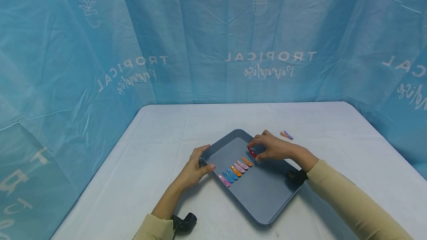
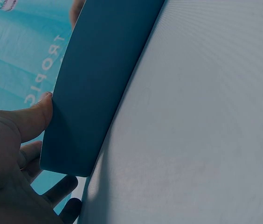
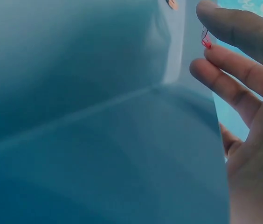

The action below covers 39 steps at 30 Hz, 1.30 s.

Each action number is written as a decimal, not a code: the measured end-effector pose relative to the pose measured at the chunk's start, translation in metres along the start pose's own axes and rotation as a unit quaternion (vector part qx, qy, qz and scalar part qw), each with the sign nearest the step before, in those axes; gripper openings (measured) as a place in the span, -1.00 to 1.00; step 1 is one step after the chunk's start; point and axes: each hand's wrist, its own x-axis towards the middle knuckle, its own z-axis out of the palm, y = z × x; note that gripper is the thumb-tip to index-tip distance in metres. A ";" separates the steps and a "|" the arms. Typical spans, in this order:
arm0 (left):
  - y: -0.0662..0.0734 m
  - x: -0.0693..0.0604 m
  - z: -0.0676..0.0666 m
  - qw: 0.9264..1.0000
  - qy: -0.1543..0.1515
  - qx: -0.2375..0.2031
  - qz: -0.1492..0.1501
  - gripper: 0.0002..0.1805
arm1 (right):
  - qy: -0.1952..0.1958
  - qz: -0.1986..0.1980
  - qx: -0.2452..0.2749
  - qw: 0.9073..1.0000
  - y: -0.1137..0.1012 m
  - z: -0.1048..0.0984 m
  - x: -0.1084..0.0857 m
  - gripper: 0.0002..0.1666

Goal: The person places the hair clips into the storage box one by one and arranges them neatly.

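A grey rectangular tray (image 1: 263, 192) lies on the table, turned at an angle. My left hand (image 1: 191, 169) grips its left corner, and in the left wrist view the thumb presses the rim of the tray (image 2: 94, 84). Over the tray's far right side, my right hand (image 1: 275, 148) pinches a red snap hair clip (image 1: 252, 153) between thumb and fingers. Along the left side inside the tray runs a slanting row of several hair clips: pink (image 1: 224, 180), blue (image 1: 228, 176), orange (image 1: 235, 171), more pink (image 1: 239, 167) and another orange clip (image 1: 247, 161) nearest the red one.
An orange and a purple hair clip (image 1: 288, 135) lie together on the white tablecloth (image 1: 173, 132) beyond the right hand. Blue printed curtains (image 1: 207, 40) hang behind and beside the table. A black wrist camera (image 1: 185, 223) sits on the left wrist.
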 end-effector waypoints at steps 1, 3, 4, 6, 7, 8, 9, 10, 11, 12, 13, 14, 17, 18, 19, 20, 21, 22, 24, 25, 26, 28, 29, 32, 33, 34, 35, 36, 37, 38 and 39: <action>0.000 0.000 0.000 1.000 0.000 0.001 0.000 -0.22 | -0.001 -0.001 0.002 1.000 0.000 0.000 0.000 -0.44; 0.000 0.000 0.000 1.000 0.000 0.002 -0.001 -0.22 | -0.002 -0.004 0.005 1.000 -0.001 0.001 0.000 -0.45; 0.000 0.000 0.000 1.000 0.000 0.003 -0.001 -0.22 | -0.003 -0.004 0.007 1.000 -0.001 0.002 0.000 -0.45; 0.000 0.000 0.000 1.000 0.001 0.002 -0.002 -0.23 | -0.006 -0.001 0.007 1.000 -0.001 0.003 0.001 -0.46; 0.000 0.000 0.000 1.000 0.001 0.002 -0.004 -0.23 | -0.008 0.000 0.007 1.000 -0.001 0.004 0.001 -0.46; 0.000 0.000 0.000 1.000 0.001 0.000 -0.004 -0.23 | -0.011 0.003 0.007 1.000 -0.001 0.005 0.001 -0.46; 0.000 0.000 0.000 1.000 0.000 0.000 -0.005 -0.23 | -0.014 0.005 0.007 1.000 -0.001 0.006 0.002 -0.46; 0.000 0.000 0.000 1.000 0.000 0.000 -0.005 -0.23 | -0.017 0.009 0.007 1.000 -0.001 0.007 0.002 -0.46; 0.000 0.000 0.000 1.000 -0.001 0.000 -0.005 -0.23 | -0.019 0.011 0.005 1.000 -0.002 0.008 0.002 -0.46; 0.001 -0.001 0.000 1.000 -0.002 -0.001 -0.006 -0.23 | -0.020 0.012 0.006 1.000 -0.002 0.009 0.002 -0.46; 0.001 -0.001 0.000 1.000 -0.002 0.000 -0.006 -0.23 | -0.022 0.013 0.008 1.000 -0.002 0.009 0.002 -0.45; 0.001 -0.001 0.000 1.000 -0.003 0.001 -0.006 -0.23 | -0.024 0.014 0.010 1.000 -0.002 0.010 0.003 -0.45; 0.001 -0.001 0.000 1.000 -0.004 0.001 -0.004 -0.22 | -0.027 0.011 0.007 1.000 -0.002 0.012 0.002 -0.45; 0.001 -0.001 0.000 1.000 -0.003 0.001 -0.003 -0.22 | -0.028 0.009 0.006 1.000 -0.002 0.012 0.002 -0.45; 0.001 -0.001 0.000 1.000 -0.003 0.002 -0.003 -0.22 | -0.028 0.006 0.006 1.000 -0.001 0.012 0.002 -0.45; 0.001 -0.001 0.000 1.000 -0.002 0.002 -0.002 -0.22 | -0.029 0.004 0.004 1.000 -0.001 0.013 0.002 -0.45; 0.001 -0.001 -0.001 1.000 -0.002 0.001 -0.002 -0.22 | -0.028 0.002 0.002 1.000 -0.001 0.013 0.002 -0.45; 0.001 -0.001 -0.001 1.000 -0.002 0.001 -0.002 -0.22 | -0.029 0.001 0.002 1.000 -0.001 0.013 0.002 -0.45; 0.000 -0.001 -0.001 1.000 -0.001 0.001 -0.003 -0.22 | -0.029 -0.002 0.001 1.000 -0.001 0.013 0.003 -0.45; 0.000 -0.001 -0.001 1.000 -0.002 0.001 -0.003 -0.22 | -0.029 -0.003 -0.002 1.000 -0.001 0.013 0.003 -0.45; 0.000 -0.001 -0.001 1.000 -0.002 0.000 -0.003 -0.22 | -0.030 -0.004 -0.003 1.000 -0.001 0.014 0.003 -0.45; 0.000 -0.001 -0.001 1.000 -0.002 0.000 -0.003 -0.22 | -0.032 -0.005 -0.006 0.999 -0.001 0.014 0.004 -0.45; 0.000 -0.001 -0.001 1.000 -0.002 0.000 -0.003 -0.22 | -0.033 -0.006 -0.007 0.999 -0.001 0.014 0.004 -0.45; 0.001 -0.001 -0.001 1.000 -0.002 0.000 -0.003 -0.22 | -0.034 -0.008 -0.013 0.999 -0.002 0.014 0.005 -0.45; 0.001 -0.001 -0.001 1.000 -0.002 0.001 -0.004 -0.22 | -0.035 -0.009 -0.014 0.999 -0.002 0.014 0.005 -0.45; 0.001 -0.001 -0.001 1.000 -0.002 0.001 -0.004 -0.22 | -0.034 -0.012 -0.016 0.999 -0.002 0.014 0.004 -0.45; 0.000 -0.001 -0.001 1.000 -0.002 0.001 -0.004 -0.22 | -0.033 -0.014 -0.017 0.999 -0.002 0.014 0.004 -0.46; 0.000 -0.001 -0.001 1.000 -0.001 0.001 -0.005 -0.22 | -0.033 -0.017 -0.017 0.999 -0.002 0.014 0.004 -0.46; 0.000 -0.001 -0.001 1.000 -0.001 0.000 -0.005 -0.22 | -0.033 -0.019 -0.016 0.999 -0.002 0.014 0.004 -0.47; 0.000 -0.001 -0.001 1.000 0.000 -0.001 -0.005 -0.22 | -0.033 -0.021 -0.015 0.999 -0.002 0.014 0.004 -0.47; 0.000 -0.001 -0.001 1.000 0.000 -0.001 -0.005 -0.22 | -0.033 -0.023 -0.015 0.999 -0.002 0.014 0.004 -0.47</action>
